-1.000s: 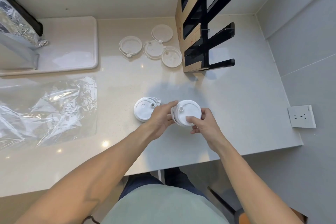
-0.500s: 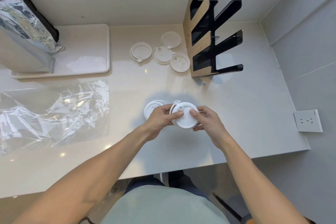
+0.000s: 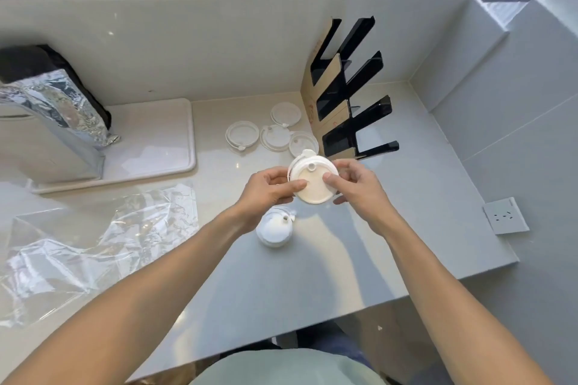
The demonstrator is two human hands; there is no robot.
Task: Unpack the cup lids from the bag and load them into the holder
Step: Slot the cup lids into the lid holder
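Observation:
A small stack of white cup lids (image 3: 313, 181) is held up above the counter between my left hand (image 3: 271, 188) and my right hand (image 3: 353, 186), thumbs pressed on its top face. Below them a second stack of lids (image 3: 275, 228) rests on the counter. Several single lids (image 3: 242, 134) lie farther back, beside the black slotted holder (image 3: 347, 97) with its cardboard side. The holder's slots look empty. The clear plastic bag (image 3: 103, 237) lies flattened at the left.
A white tray (image 3: 156, 137) sits at the back left with a foil-lined bag (image 3: 59, 103) and a pale box on it. A wall socket (image 3: 505, 216) is on the right wall. The counter edge runs close to my body.
Both hands have lifted the lid stack off the counter and carried it back toward the holder. My view has tilted upward, bringing the window frame into sight.

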